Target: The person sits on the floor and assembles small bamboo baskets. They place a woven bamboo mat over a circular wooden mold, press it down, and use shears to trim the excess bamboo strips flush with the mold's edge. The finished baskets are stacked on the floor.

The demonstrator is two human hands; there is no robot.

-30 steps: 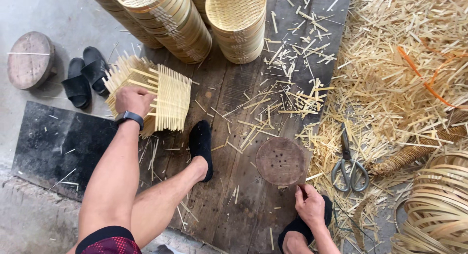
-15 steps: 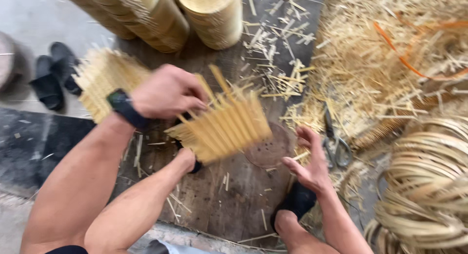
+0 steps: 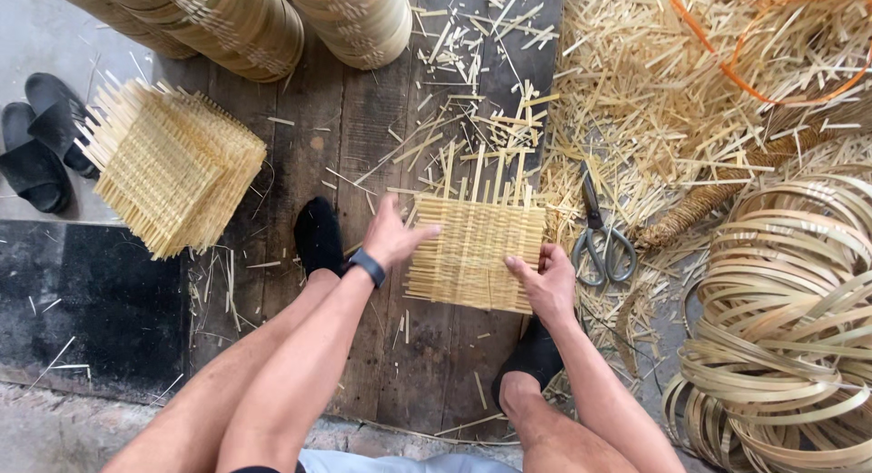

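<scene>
Plank floor (image 3: 381, 364), woven mat (image 3: 472, 255) now lowered flat

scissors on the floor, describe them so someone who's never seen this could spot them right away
Start at the big heap of pale bamboo offcuts on the right of the dark plank floor. At its lower left edge, just right of the woven mat under both hands, lie the scissors. They are the only grey metal thing among the straw-coloured strips, blades pointing away from the person.
</scene>
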